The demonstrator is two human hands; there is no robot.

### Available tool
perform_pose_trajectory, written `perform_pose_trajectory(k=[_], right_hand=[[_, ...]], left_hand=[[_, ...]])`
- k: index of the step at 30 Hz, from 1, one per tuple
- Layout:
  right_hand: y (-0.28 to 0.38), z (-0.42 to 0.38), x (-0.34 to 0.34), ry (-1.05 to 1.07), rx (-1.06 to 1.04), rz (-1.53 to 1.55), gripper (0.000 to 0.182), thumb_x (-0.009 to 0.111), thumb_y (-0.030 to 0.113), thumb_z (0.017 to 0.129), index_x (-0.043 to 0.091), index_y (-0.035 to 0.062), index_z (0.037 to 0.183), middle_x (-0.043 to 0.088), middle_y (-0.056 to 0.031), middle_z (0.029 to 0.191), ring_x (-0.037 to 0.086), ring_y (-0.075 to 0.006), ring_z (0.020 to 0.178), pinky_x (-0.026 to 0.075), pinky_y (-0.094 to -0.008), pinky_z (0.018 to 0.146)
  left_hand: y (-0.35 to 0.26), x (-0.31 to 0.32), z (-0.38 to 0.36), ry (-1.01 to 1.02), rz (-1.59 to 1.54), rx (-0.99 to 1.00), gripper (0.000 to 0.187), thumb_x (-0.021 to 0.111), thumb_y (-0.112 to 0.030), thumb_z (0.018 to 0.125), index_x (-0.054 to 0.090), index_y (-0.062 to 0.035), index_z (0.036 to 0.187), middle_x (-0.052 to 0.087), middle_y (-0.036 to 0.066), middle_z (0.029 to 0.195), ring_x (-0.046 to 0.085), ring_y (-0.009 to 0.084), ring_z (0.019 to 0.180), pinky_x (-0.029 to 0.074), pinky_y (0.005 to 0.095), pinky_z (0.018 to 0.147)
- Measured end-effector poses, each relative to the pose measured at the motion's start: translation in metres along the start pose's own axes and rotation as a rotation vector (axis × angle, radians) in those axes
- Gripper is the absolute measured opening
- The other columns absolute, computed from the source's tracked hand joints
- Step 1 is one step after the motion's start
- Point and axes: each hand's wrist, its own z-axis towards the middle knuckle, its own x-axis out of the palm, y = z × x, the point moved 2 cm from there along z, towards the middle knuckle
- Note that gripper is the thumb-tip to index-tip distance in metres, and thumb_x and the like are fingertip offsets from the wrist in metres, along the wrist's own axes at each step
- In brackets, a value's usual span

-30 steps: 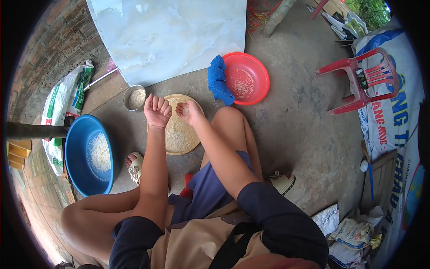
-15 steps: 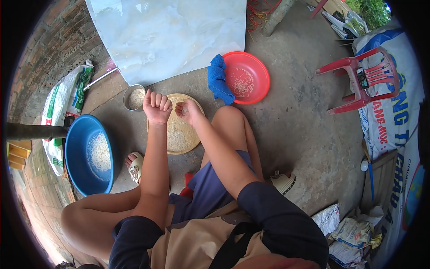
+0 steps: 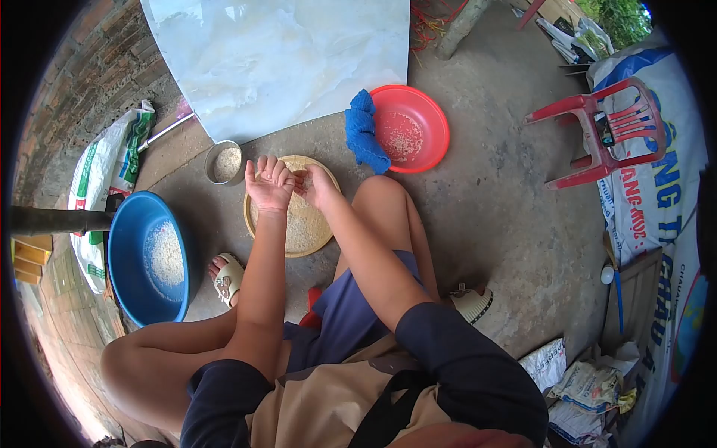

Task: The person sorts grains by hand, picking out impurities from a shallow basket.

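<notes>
A: Head view: we're mid-sorting, our left hand (image 3: pixel 270 184) spread palm-up above the round tray (image 3: pixel 293 216) of rice on the floor, grip released.

B: And our right hand (image 3: pixel 315 187) beside it pinches grains, we judge; next calls for careful picking.

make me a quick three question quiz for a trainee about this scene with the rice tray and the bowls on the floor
1. True or false: the left hand is open, palm up, over the round woven tray of grain.
2. What hangs over the rim of the red plastic bowl? A) blue cloth B) a sandal C) a spoon
3. Which container lies nearest the blue plastic basin?

Key: 1 true. 2 A. 3 the small metal pot with a long handle.
</notes>
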Motion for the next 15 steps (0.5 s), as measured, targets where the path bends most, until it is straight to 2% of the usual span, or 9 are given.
perform_pose_trajectory(k=[3, 5, 9, 11, 12, 13, 15], right_hand=[[0.001, -0.002, 0.0, -0.007, -0.019, -0.006, 0.034, 0.037, 0.03, 0.089, 0.052, 0.0004, 0.086, 0.052, -0.0088, 0.073, 0.051, -0.0197, 0.069, 0.047, -0.0314, 0.066], [0.001, -0.001, 0.0, -0.016, -0.01, -0.012, 0.034, 0.037, 0.03, 0.089, 0.052, 0.0002, 0.087, 0.053, -0.0086, 0.074, 0.052, -0.0199, 0.07, 0.047, -0.0316, 0.067], [0.003, -0.004, 0.001, 0.003, 0.014, -0.011, 0.029, 0.04, 0.027, 0.089, 0.051, 0.001, 0.088, 0.053, -0.0093, 0.08, 0.053, -0.0191, 0.076, 0.047, -0.0316, 0.071], [0.004, -0.008, 0.003, -0.012, 0.025, -0.011, 0.028, 0.041, 0.026, 0.088, 0.052, -0.0004, 0.088, 0.054, -0.0096, 0.078, 0.054, -0.0193, 0.073, 0.048, -0.0313, 0.07], [0.004, -0.009, 0.003, -0.012, 0.025, -0.01, 0.028, 0.041, 0.026, 0.088, 0.052, -0.0004, 0.088, 0.054, -0.0096, 0.078, 0.054, -0.0193, 0.073, 0.048, -0.0313, 0.07], [0.004, -0.009, 0.003, -0.011, 0.026, -0.002, 0.029, 0.041, 0.025, 0.088, 0.052, -0.0011, 0.087, 0.053, -0.0095, 0.077, 0.054, -0.0194, 0.073, 0.048, -0.0309, 0.069], [0.005, -0.009, 0.002, -0.011, 0.024, 0.009, 0.029, 0.041, 0.025, 0.088, 0.052, -0.0017, 0.086, 0.053, -0.0094, 0.076, 0.055, -0.0195, 0.072, 0.049, -0.0305, 0.069]], left_hand=[[0.0, -0.012, 0.0, -0.07, 0.046, 0.034, 0.032, 0.047, -0.03, 0.086, 0.034, -0.0108, 0.063, 0.025, -0.001, 0.053, 0.021, 0.011, 0.045, 0.018, 0.0258, 0.041], [-0.006, -0.024, -0.001, -0.162, 0.062, 0.154, 0.031, 0.046, -0.029, 0.085, 0.034, -0.0115, 0.063, 0.023, -0.001, 0.05, 0.019, 0.011, 0.043, 0.015, 0.0262, 0.04], [-0.016, -0.035, 0.001, -0.159, 0.018, 0.204, 0.029, 0.046, -0.028, 0.085, 0.035, -0.0103, 0.064, 0.021, -0.001, 0.048, 0.017, 0.0107, 0.041, 0.015, 0.0261, 0.038], [-0.013, -0.02, 0.001, -0.232, -0.251, 0.204, 0.029, 0.047, -0.027, 0.085, 0.038, -0.0074, 0.066, 0.023, -0.002, 0.048, 0.019, 0.0101, 0.04, 0.018, 0.0253, 0.037], [-0.016, -0.019, 0.003, -0.1, -0.353, 0.136, 0.026, 0.049, -0.026, 0.085, 0.044, -0.0041, 0.072, 0.028, -0.001, 0.052, 0.028, 0.0098, 0.044, 0.027, 0.0246, 0.038], [-0.01, -0.002, 0.003, -0.101, -0.353, 0.135, 0.026, 0.049, -0.026, 0.085, 0.044, -0.0041, 0.072, 0.028, -0.001, 0.052, 0.028, 0.0098, 0.044, 0.027, 0.0246, 0.038], [-0.002, 0.035, 0.004, 0.0, -0.555, 0.106, 0.021, 0.049, -0.021, 0.086, 0.048, -0.0026, 0.077, 0.036, 0.001, 0.059, 0.038, 0.0117, 0.052, 0.038, 0.0247, 0.047]])
